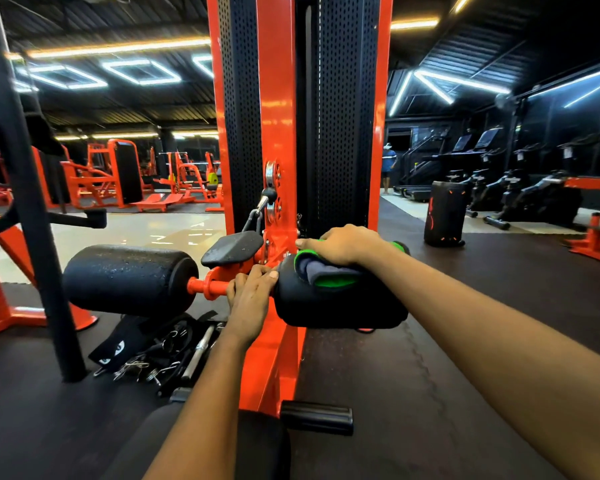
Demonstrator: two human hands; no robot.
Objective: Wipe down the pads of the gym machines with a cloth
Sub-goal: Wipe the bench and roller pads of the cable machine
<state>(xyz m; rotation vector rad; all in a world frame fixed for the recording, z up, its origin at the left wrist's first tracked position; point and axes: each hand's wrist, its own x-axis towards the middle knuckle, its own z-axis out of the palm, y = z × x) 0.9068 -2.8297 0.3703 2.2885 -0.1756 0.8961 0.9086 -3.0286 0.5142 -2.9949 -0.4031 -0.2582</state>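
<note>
Orange machine column [278,133] stands upright at centre, with black perforated panels on both sides of it. An orange axle [207,285] crosses its lower part and carries two black roller pads.

The left roller pad [129,278] sits on the axle's left end and nothing touches it.

The right roller pad [340,303] sits on the right end. The cloth [326,271], dark with green edging, lies bunched on this pad's top, near its inner edge.

A heap of cable attachments [160,355], clips and a metal bar among them, lies on the floor mat [430,375] left of the column's base.

Right hand [343,245] rests palm down on the cloth, fingers bent over it, holding it against the pad.

Left hand [252,292] grips the axle, fingers curled, right beside the right pad's inner end.
</note>
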